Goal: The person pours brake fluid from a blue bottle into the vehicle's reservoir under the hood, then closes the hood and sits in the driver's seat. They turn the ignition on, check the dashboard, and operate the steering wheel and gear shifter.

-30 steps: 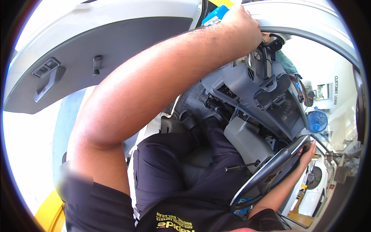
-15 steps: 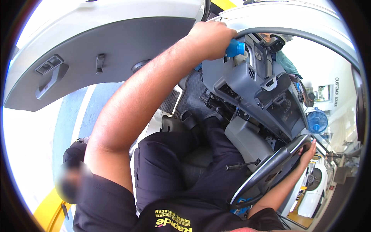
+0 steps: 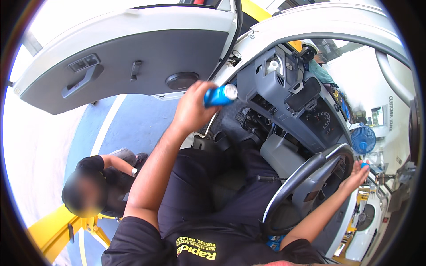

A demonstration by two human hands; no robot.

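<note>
The left arm is bent at the elbow, its forearm slanting up and to the right, so that the left hand point(image 3: 195, 106) is raised well above the lap. Its fingers are wrapped around a blue bottle point(image 3: 214, 97) — tipped nearly onto its side, with the round silvery end facing right, toward the dashboard point(image 3: 277, 95). In view, bottle and hand sit between the lower right corner of the car door point(image 3: 124, 57) and the dashboard's near edge, just below the round speaker point(image 3: 181, 80) in that door corner.

The right arm stretches out past the lower side of the steering wheel point(image 3: 306, 165). The right hand point(image 3: 353, 178) is near the wheel's right edge, fingers partly curled and pointing up and right, with a small blue piece point(image 3: 364, 165) held at the fingertips; whether this hand touches the rim, I cannot tell.

A white round thing point(image 3: 272, 66) sits in a recess near the dashboard's door-side end. A blue fan point(image 3: 364, 140) shows beyond the windscreen. Outside, to the left, a co-worker point(image 3: 117, 186) is low beside a yellow metal arm point(image 3: 49, 228) — one forearm bent across the body.
</note>
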